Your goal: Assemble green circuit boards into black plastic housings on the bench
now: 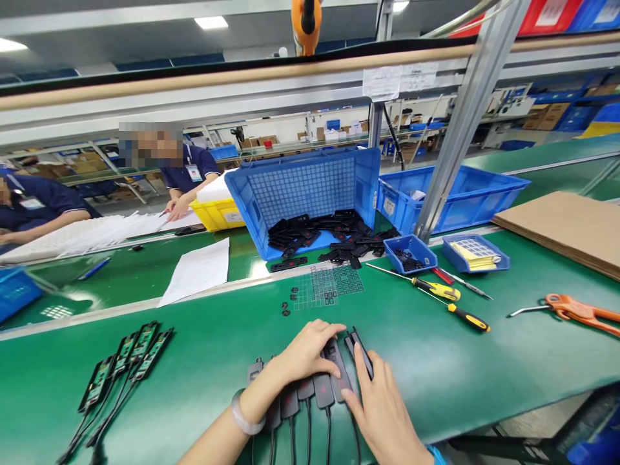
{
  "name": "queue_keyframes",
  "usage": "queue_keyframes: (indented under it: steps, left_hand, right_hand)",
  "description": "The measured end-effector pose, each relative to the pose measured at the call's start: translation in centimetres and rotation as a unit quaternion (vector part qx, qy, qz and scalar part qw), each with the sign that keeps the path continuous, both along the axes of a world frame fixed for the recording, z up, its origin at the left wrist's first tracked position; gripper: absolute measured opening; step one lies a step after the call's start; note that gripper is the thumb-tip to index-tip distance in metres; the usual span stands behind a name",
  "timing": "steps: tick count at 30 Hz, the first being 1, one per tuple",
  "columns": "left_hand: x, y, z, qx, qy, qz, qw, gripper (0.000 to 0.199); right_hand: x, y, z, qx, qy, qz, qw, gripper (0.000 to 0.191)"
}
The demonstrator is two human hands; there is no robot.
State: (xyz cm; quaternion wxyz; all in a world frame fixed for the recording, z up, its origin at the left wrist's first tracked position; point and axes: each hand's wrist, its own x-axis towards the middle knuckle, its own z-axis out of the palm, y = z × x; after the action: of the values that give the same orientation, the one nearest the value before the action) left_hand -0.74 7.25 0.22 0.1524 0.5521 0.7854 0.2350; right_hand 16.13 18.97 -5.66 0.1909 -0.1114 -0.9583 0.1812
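Note:
A row of black, elongated cabled units (pixel 322 389) lies side by side on the green bench, cords running toward me. My left hand (pixel 310 352) curls thumb and fingers around the upper part of the rightmost cabled unit (pixel 338 369). Just right of it, my right hand (pixel 380 400) grips a narrow black plastic piece (pixel 358 352), tilted, with its index finger along it. The right thumb rests near the lower end of that rightmost unit. My left forearm and hand hide part of the row.
Open units with green circuit boards (pixel 123 361) lie at left. Black covers spill from a blue bin (pixel 303 187). Small black frames (pixel 339 284), screwdrivers (pixel 438 289), a blue parts tray (pixel 411 253) and an orange air gun (pixel 576 311) lie beyond. Co-workers sit across the bench.

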Motion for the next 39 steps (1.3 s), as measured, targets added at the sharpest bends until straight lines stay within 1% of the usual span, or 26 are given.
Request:
queue_keyframes:
  steps: [1,4,7,9,10,12,13,15,18,19,20,21,23,25,27,29,31,32,33,35,36,38,39]
  left_hand:
    - [0.1,-0.1,-0.1,0.016,0.001,0.002,1.0,0.085]
    - [0.1,-1.0,0.1,0.046,0.015,0.024,0.999,0.084]
    - [-0.5,-2.5,0.5,0.01,0.002,0.01,1.0,0.089]
    - [-0.7,-3.3,0.6,-0.026,-0.016,-0.001,1.0,0.089]
    - [-0.7,-3.5,0.6,-0.034,-0.021,0.002,0.999,0.087]
    - [-0.4,-3.9,0.6,-0.025,-0.018,0.029,0.999,0.084]
    - [-0.3,-4.1,0.7,-0.016,-0.014,0.044,0.999,0.085]
    - [-0.5,-4.7,1.0,-0.015,-0.017,0.06,0.998,0.088]
    - [-1.2,-5.7,1.3,-0.046,-0.051,0.043,0.997,0.082]
    - [-1.3,-5.9,1.3,-0.048,-0.065,0.035,0.996,0.079]
    - [-1.1,-5.9,1.1,-0.04,-0.076,0.031,0.996,0.078]
    - [-0.7,-5.9,0.9,-0.023,-0.084,0.033,0.996,0.079]
    - [0.2,-5.7,0.5,0.017,-0.091,0.038,0.995,0.085]
    - [0.5,-6.1,0.6,0.04,-0.08,0.049,0.995,0.086]
    - [0.0,-7.3,1.1,0.016,-0.068,0.048,0.996,0.083]
    - [-1.1,-8.7,1.8,-0.04,-0.069,0.039,0.996,0.074]
    - [-1.5,-9.6,2.0,-0.079,-0.071,0.044,0.993,0.065]
    - [-1.3,-9.7,1.8,-0.081,-0.067,0.056,0.993,0.063]
    - [-0.9,-9.6,1.5,-0.071,-0.062,0.074,0.993,0.065]
    - [0.4,-9.1,0.8,-0.031,-0.065,0.103,0.992,0.077]
    - [1.0,-8.9,0.6,-0.011,-0.072,0.11,0.991,0.083]
    - [1.4,-9.3,0.9,0.008,-0.092,0.102,0.99,0.09]
    - [1.2,-9.8,1.3,-0.001,-0.102,0.088,0.991,0.091]
  right_hand:
    - [-0.2,-0.4,-0.1,0.004,0.002,0.002,1.0,0.075]
    - [-0.8,-1.4,-0.7,0.041,0.003,-0.012,0.999,0.078]
    - [-1.2,-1.6,-1.3,0.073,0.007,-0.02,0.997,0.081]
    - [-1.3,-1.8,-1.6,0.076,0.016,-0.011,0.997,0.082]
    - [-1.4,-1.9,-1.7,0.074,0.022,-0.007,0.997,0.086]
    - [-1.6,-2.3,-2.0,0.072,0.031,-0.002,0.997,0.095]
    - [-1.7,-2.5,-2.2,0.074,0.028,-0.002,0.997,0.095]
    - [-1.9,-2.9,-2.4,0.081,0.004,-0.006,0.997,0.086]
    - [-1.9,-3.2,-2.0,0.078,-0.056,-0.009,0.995,0.069]
    - [-1.9,-3.3,-1.7,0.069,-0.073,-0.007,0.995,0.067]
    - [-1.9,-3.4,-1.4,0.058,-0.086,-0.001,0.995,0.069]
    - [-1.9,-3.5,-1.1,0.047,-0.095,0.006,0.994,0.076]
    - [-1.9,-3.7,-0.8,0.036,-0.099,0.015,0.994,0.086]
    - [-1.8,-3.9,-0.8,0.044,-0.087,0.011,0.995,0.085]
    - [-1.7,-4.0,-0.8,0.057,-0.079,0.0,0.995,0.081]
    - [-1.6,-4.0,-0.5,0.053,-0.089,-0.006,0.995,0.079]
    - [-1.6,-4.0,0.1,0.031,-0.108,-0.002,0.994,0.078]
    - [-1.6,-4.0,0.4,0.019,-0.115,0.003,0.993,0.081]
    - [-1.6,-4.1,0.6,0.008,-0.119,0.008,0.993,0.088]
    - [-1.6,-4.3,0.8,0.0,-0.116,0.01,0.993,0.103]
    - [-1.6,-4.4,0.8,0.004,-0.11,0.007,0.994,0.107]
    - [-1.6,-4.6,0.5,0.02,-0.095,-0.004,0.995,0.107]
    - [-1.5,-4.7,0.3,0.03,-0.086,-0.009,0.996,0.106]
